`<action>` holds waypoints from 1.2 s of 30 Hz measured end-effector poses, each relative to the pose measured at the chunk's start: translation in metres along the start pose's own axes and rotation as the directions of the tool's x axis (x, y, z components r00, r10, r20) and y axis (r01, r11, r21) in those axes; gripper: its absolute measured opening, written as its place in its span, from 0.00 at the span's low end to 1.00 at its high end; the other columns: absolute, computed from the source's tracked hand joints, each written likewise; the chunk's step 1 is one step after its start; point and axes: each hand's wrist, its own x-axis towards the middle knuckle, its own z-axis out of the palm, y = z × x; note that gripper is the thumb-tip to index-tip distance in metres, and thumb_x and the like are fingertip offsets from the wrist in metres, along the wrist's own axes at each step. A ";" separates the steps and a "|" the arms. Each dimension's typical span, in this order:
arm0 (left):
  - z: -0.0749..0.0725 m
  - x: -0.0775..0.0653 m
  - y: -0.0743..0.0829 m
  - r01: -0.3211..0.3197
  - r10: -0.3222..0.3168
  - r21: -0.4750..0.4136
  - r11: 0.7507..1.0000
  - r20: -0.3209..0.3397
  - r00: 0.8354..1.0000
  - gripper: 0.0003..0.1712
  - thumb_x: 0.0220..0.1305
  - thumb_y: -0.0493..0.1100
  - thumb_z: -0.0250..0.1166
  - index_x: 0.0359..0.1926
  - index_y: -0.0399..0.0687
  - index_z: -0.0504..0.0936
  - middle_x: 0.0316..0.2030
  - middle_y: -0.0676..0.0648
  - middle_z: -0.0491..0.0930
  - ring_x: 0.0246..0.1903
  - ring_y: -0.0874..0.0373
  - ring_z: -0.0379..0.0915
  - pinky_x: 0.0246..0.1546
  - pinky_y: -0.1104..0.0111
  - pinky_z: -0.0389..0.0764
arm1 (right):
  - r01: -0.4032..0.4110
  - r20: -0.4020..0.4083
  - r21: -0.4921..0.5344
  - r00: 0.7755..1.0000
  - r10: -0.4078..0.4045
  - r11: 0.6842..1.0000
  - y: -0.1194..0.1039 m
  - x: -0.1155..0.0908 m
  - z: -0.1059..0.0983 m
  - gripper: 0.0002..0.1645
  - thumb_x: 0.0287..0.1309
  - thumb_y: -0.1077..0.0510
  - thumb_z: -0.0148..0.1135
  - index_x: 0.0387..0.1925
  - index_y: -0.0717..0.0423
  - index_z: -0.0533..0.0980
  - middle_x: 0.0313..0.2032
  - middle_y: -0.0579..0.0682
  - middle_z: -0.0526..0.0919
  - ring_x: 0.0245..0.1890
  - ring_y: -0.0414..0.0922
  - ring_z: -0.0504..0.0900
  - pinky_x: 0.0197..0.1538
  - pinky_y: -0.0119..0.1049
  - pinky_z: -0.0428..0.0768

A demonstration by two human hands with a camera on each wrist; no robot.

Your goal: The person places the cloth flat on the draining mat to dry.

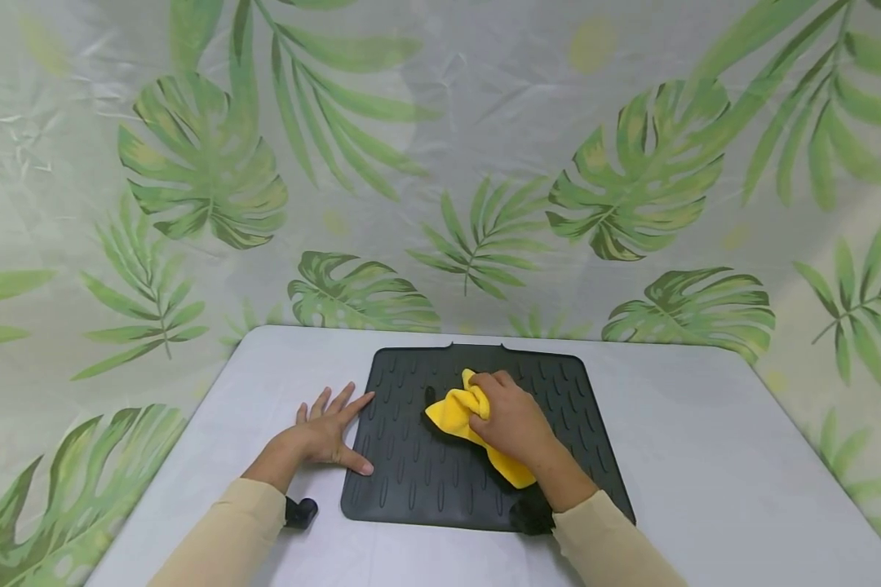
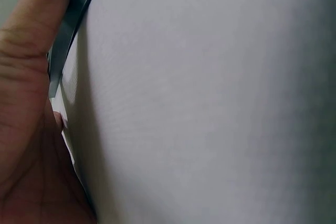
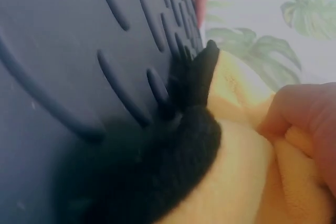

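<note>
From the head camera I look down on a white table (image 1: 712,432). A dark ridged mat (image 1: 426,477) lies near the middle of the surface, its tabbed far side just short of the table's far edge. On the mat, a little right of its centre, is a bunched yellow cloth (image 1: 455,414) with a dark underside. My right hand (image 1: 515,420) grips it, fingers and thumb curled into the folds. My left hand (image 1: 330,432) is spread wide, holding nothing: its thumb rests on the mat's left border toward the near corner, the forefinger tip meets that border higher up, and the other fingers reach out over the table.

The left hand's hold looks light to me, so a hard push away from the body could slide or swivel the mat toward the table's far edge. The cloth's loose tail could snag on the raised ridges and fold under or pull from the grip. The right wrist camera (image 1: 532,515) sits low by the mat's near border and could knock it; I cannot tell whether they touch.
</note>
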 end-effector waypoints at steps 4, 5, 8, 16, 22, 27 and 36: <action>0.002 0.003 -0.003 0.005 -0.005 0.013 1.000 0.007 1.000 0.84 0.22 0.79 0.80 0.82 0.69 0.47 0.84 0.47 0.34 0.81 0.35 0.21 0.73 0.31 0.25 | 0.016 0.047 0.007 0.999 -0.016 1.000 -0.004 -0.001 0.005 0.31 0.58 0.50 0.71 0.62 0.47 0.73 0.57 0.56 0.77 0.35 0.47 0.77 0.40 0.43 0.84; 0.002 0.004 -0.003 0.007 -0.007 0.015 1.000 0.007 1.000 0.84 0.22 0.79 0.80 0.82 0.69 0.48 0.84 0.47 0.34 0.81 0.35 0.21 0.73 0.31 0.25 | 0.020 0.067 0.011 0.998 -0.021 1.000 -0.005 -0.002 0.006 0.31 0.59 0.49 0.71 0.63 0.47 0.73 0.57 0.56 0.77 0.35 0.47 0.78 0.41 0.43 0.84; 0.004 0.004 -0.004 0.007 -0.007 0.013 1.000 -0.002 1.000 0.84 0.21 0.79 0.80 0.81 0.68 0.49 0.84 0.46 0.35 0.81 0.34 0.22 0.73 0.30 0.26 | 0.036 0.140 0.007 0.989 -0.037 0.999 -0.008 -0.004 0.008 0.32 0.61 0.47 0.70 0.65 0.47 0.73 0.60 0.56 0.77 0.39 0.48 0.80 0.45 0.46 0.85; -0.004 -0.005 0.005 0.014 -0.014 0.003 1.000 0.007 1.000 0.81 0.26 0.76 0.81 0.81 0.66 0.49 0.83 0.46 0.35 0.81 0.34 0.22 0.73 0.31 0.26 | 0.076 0.278 -0.081 0.959 -0.050 0.994 -0.015 -0.008 0.013 0.40 0.58 0.42 0.72 0.70 0.43 0.70 0.67 0.56 0.72 0.56 0.56 0.77 0.55 0.57 0.82; -0.009 -0.011 0.010 0.024 -0.024 -0.002 1.000 0.012 1.000 0.80 0.28 0.75 0.82 0.81 0.66 0.50 0.83 0.43 0.37 0.80 0.32 0.24 0.73 0.30 0.27 | 0.129 0.314 -0.117 0.945 -0.086 0.985 -0.015 -0.014 0.019 0.46 0.57 0.37 0.72 0.73 0.43 0.65 0.72 0.59 0.66 0.66 0.62 0.71 0.64 0.62 0.75; -0.007 -0.010 0.010 0.029 -0.029 -0.001 1.000 0.009 1.000 0.80 0.29 0.74 0.82 0.82 0.65 0.49 0.83 0.44 0.36 0.81 0.33 0.23 0.73 0.30 0.27 | 0.115 0.323 -0.092 0.943 -0.080 0.989 -0.016 -0.016 0.017 0.49 0.56 0.35 0.72 0.75 0.42 0.64 0.74 0.58 0.63 0.69 0.63 0.68 0.67 0.64 0.72; -0.006 -0.009 0.011 0.019 -0.019 0.005 1.000 0.012 1.000 0.79 0.30 0.74 0.82 0.82 0.66 0.49 0.83 0.45 0.35 0.81 0.33 0.23 0.73 0.30 0.27 | 0.058 0.290 0.021 0.955 -0.061 0.998 -0.013 -0.019 0.008 0.49 0.55 0.35 0.72 0.75 0.41 0.65 0.73 0.56 0.65 0.65 0.60 0.71 0.57 0.61 0.80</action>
